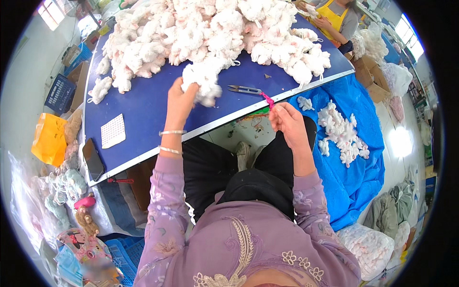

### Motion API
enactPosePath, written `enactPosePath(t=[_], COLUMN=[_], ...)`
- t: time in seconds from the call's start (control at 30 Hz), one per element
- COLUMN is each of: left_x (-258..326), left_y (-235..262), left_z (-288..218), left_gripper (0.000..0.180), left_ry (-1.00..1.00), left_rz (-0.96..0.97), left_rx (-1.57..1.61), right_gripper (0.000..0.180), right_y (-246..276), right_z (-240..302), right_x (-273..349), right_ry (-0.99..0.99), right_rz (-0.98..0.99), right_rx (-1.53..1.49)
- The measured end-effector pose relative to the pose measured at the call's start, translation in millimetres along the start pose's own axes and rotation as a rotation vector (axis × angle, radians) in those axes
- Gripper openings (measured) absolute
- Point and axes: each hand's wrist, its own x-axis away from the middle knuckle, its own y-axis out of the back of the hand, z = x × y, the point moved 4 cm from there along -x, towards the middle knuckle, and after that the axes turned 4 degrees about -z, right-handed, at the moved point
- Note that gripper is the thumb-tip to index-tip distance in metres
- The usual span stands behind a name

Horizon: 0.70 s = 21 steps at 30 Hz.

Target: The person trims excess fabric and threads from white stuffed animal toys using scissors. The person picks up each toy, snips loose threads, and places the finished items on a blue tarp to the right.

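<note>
The left hand (180,99) holds a white plush toy (203,83) on the blue table (143,103). The right hand (286,118) pinches a pink string (267,99) (at 4 o'clock from the snips (245,89)). Pulling could drag the snips off the edge.

My left hand (179,103) gripped a fluffy white-and-pale-pink plush toy (204,82) over the deep blue tabletop (143,103). On that tabletop lay silver thread snips (244,89) with a bright pink cord (267,100). My sleeves were lilac with pale embroidered flowers. Right of the tabletop, a bright blue plastic sheet (354,182) held more white toys (342,134).
</note>
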Motion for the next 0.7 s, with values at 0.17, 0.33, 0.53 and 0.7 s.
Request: enactPosePath(t=[0.17,0.33,0.53,0.7], left_x=[66,82,91,95], left_y=[-45,-70,-85,-87], left_z=[-37,-33,-24,-20], left_gripper=[0.022,0.023,0.027,0.028], left_ry=[0.371,0.331,0.471,0.447], left_rz=[0.208,0.199,0.174,0.146], left_rx=[0.465,0.598,0.787,0.833], right_gripper=[0.038,0.029,0.022,0.019], right_y=[-42,-48,-36,-25], right_z=[14,15,22,26], right_x=[5,8,11,18], right_ry=[0.14,0.227,0.178,0.225], right_rz=[0.201,0.098,-0.037,-0.054], right_rx=[0.059,0.174,0.013,0.149])
